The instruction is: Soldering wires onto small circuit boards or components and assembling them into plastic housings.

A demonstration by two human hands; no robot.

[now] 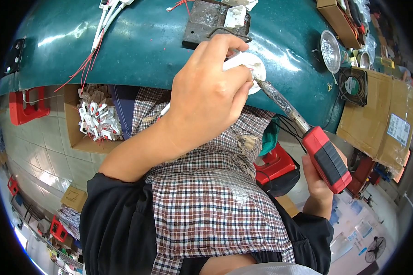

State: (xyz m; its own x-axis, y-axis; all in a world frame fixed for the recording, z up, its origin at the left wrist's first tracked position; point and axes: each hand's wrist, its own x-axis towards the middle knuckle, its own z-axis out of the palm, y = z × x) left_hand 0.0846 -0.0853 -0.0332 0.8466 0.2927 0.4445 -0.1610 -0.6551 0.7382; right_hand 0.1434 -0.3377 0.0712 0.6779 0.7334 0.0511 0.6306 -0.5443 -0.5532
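Note:
My left hand (206, 87) is closed on a white round plastic part (258, 63) at the table's front edge. Its fingers cover much of that part, and a white cable (165, 109) shows below the hand. In my right hand (317, 179) is a soldering iron (326, 158) with a red and black handle. Its metal barrel slants up to the left, and the tip meets or nearly meets the plastic part's inner side; contact is too small to tell. Just beyond my left hand stands a dark metal block (202, 24) with a small white plastic piece (235, 17) on it.
White cables (106, 20) with thin red wires lie on the green table (147, 55) at the left. To the right are a metal dish (330, 51), a small black fan (353, 87) and a cardboard box (376, 119). An open carton (71, 117) of white parts sits below the table's edge.

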